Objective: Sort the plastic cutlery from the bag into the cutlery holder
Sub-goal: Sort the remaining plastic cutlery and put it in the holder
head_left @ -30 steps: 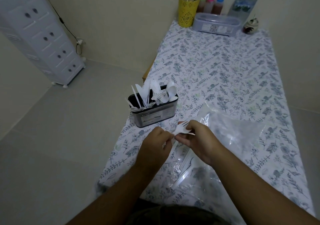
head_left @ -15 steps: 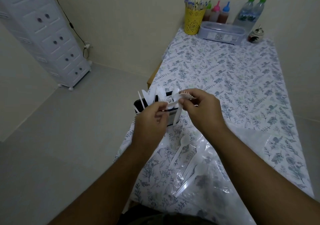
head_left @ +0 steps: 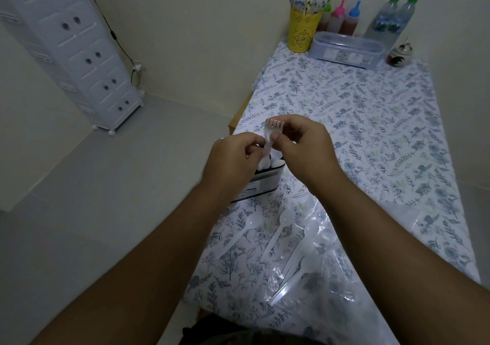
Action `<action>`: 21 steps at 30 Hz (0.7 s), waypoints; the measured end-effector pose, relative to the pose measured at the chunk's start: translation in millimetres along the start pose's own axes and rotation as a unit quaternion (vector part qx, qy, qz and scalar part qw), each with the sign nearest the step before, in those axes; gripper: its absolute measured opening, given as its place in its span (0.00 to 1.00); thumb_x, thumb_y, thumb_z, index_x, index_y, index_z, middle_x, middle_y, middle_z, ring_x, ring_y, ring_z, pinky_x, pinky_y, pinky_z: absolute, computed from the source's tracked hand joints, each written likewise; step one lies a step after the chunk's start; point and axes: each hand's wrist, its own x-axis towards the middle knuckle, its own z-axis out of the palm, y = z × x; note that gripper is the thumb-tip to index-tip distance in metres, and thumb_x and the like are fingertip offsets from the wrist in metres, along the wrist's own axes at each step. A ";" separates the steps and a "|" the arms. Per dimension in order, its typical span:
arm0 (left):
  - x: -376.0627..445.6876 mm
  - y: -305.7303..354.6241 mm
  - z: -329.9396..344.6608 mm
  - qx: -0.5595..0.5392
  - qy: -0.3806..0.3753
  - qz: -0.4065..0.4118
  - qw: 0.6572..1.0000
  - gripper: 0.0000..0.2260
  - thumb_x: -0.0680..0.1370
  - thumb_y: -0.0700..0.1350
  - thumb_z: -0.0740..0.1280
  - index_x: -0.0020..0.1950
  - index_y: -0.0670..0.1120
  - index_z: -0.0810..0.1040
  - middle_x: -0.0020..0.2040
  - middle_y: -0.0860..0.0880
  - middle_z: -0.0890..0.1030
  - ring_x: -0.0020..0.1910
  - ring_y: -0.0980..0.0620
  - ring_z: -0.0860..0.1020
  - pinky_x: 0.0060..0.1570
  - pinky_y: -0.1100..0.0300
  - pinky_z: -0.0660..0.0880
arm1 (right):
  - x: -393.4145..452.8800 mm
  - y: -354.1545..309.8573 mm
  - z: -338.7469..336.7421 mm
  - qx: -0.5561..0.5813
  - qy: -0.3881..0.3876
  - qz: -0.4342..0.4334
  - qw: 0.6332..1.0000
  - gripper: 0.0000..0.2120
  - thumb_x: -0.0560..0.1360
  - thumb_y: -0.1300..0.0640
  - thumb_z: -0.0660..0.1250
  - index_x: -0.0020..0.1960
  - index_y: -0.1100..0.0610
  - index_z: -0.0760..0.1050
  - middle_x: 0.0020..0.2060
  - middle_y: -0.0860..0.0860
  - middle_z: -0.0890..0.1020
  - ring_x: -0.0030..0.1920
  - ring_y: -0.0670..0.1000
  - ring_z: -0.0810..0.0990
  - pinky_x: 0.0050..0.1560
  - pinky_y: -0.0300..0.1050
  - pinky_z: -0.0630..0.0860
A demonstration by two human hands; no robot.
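Head view, the only one I have: both hands are raised over the dark oblong cutlery holder (head_left: 265, 182), and together they pinch one white plastic fork (head_left: 271, 135), tines up; my left hand (head_left: 233, 159) grips low on the handle, my right hand (head_left: 302, 148) pinches just under the tines. As I judge it, the risk is a two-handed release: if one hand lets go late, the light fork could tip and catch on the white pieces already standing in the holder, or fall beside it onto the floral tablecloth (head_left: 371, 132). My hands also hide most of the holder, so I could pick the wrong compartment. By my count: one fork in hand and four white plastic spoons (head_left: 281, 228) lying loose, some on the clear plastic bag (head_left: 331, 278); what the holder contains I cannot count.
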 end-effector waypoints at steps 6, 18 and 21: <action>7.8 -14.2 9.0 0.057 -0.047 -0.005 0.997 0.04 0.77 0.49 0.71 0.49 0.53 0.85 0.40 0.57 0.85 0.39 0.61 0.81 0.43 0.56 0.80 | 1.5 21.4 9.7 -0.043 0.000 -0.029 0.999 0.10 0.78 0.60 0.71 0.51 0.46 0.83 0.51 0.47 0.83 0.49 0.44 0.83 0.55 0.49 0.82; 8.3 -12.2 1.1 -0.043 -0.020 -0.022 0.999 0.13 0.76 0.44 0.73 0.61 0.51 0.82 0.45 0.56 0.84 0.44 0.62 0.82 0.43 0.65 0.81 | -5.2 28.9 8.4 -0.055 0.010 -0.048 0.997 0.10 0.81 0.60 0.66 0.56 0.51 0.84 0.50 0.45 0.82 0.50 0.45 0.83 0.53 0.49 0.82; 8.8 -12.0 -1.1 -0.036 -0.033 -0.011 0.999 0.12 0.76 0.44 0.74 0.59 0.51 0.82 0.47 0.56 0.84 0.46 0.61 0.82 0.44 0.67 0.78 | -9.4 35.7 3.4 -0.018 0.022 -0.022 0.999 0.11 0.81 0.61 0.64 0.56 0.50 0.83 0.52 0.47 0.83 0.49 0.47 0.85 0.53 0.54 0.83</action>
